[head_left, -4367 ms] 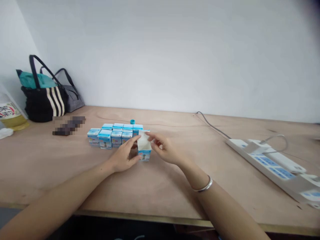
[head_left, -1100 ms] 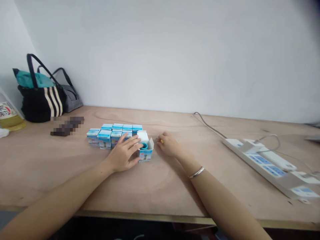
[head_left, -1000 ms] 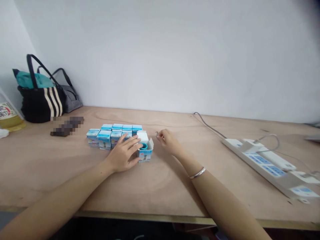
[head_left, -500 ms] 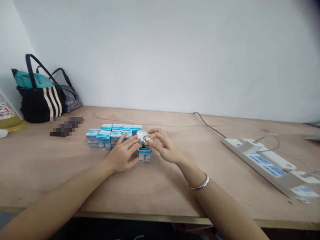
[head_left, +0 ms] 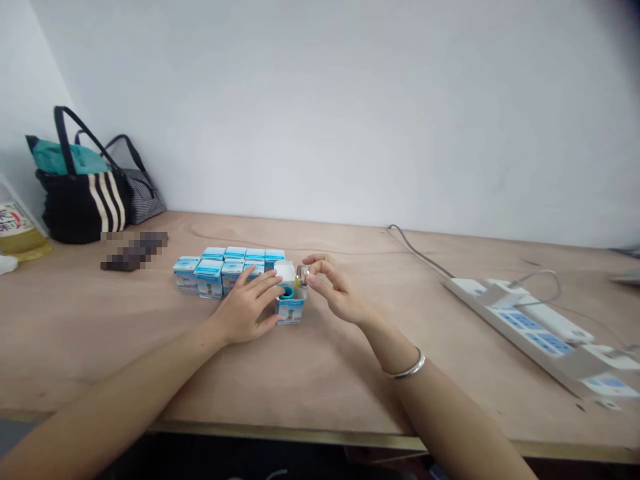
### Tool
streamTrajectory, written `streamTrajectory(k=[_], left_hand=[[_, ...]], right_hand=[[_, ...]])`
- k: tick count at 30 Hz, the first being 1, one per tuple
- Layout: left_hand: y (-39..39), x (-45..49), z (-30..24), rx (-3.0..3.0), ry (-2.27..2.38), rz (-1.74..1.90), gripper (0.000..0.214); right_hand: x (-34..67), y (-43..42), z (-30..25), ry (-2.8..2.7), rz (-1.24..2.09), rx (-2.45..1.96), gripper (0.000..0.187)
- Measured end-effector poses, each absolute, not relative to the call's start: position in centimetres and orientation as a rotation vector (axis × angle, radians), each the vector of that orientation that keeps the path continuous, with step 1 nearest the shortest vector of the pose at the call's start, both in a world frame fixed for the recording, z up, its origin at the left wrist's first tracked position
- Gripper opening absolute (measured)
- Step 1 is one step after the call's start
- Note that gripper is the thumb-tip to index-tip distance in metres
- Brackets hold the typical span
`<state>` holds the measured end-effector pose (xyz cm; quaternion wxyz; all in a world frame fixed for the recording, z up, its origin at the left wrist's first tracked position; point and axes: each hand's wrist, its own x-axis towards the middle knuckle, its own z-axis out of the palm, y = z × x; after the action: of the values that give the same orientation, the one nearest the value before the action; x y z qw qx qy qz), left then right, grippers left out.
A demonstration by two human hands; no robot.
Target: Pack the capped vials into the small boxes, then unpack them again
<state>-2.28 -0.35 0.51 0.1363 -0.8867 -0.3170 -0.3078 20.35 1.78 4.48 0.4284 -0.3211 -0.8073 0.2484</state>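
Observation:
One small blue-and-white carton stands upright with its top flap raised, and a teal ring-shaped part shows inside it. My left hand steadies this carton from the left, thumb low by its front corner and index finger at the rim. Pinched between the thumb and fingers of my right hand is a small shiny silver piece, just above the carton's right side. Some yellow shows beside the piece; its exact kind is unclear. Several closed cartons of the same print stand in two rows to the left, partly behind my left hand.
A long white power strip with plugs and cables lies at the right. Black bag and striped bag stand at the back left, near a bottle of yellow liquid. A dark blurred-out object lies before them.
My right hand has moved slightly right with the silver piece, away from the carton's opening, so the teal ring inside shows more plainly. My left hand stays in place.

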Motion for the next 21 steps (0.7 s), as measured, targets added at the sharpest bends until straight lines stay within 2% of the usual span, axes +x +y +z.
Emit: streamTrajectory(k=[9,14,18,21], left_hand=[[-0.3,-2.3,0.4,-2.574,-0.94,-0.872,0.037],[-0.3,-2.3,0.3,-2.556,-0.914,-0.905,0.042],[-0.4,-2.4,0.4,-2.476,-0.982,-1.085,0.055],[-0.4,-2.4,0.6,-2.458,-0.992,-1.165,0.053]], right_hand=[[20.5,1.7,4.2,-2.104,0.345,-0.971,0.01],[20.4,2.2,3.7,-1.908,0.519,-1.023,0.012],[20.2,2.7,3.2,-1.759,0.666,-1.012,0.011],[20.1,2.9,2.8,-1.732,0.782,-1.018,0.02]])
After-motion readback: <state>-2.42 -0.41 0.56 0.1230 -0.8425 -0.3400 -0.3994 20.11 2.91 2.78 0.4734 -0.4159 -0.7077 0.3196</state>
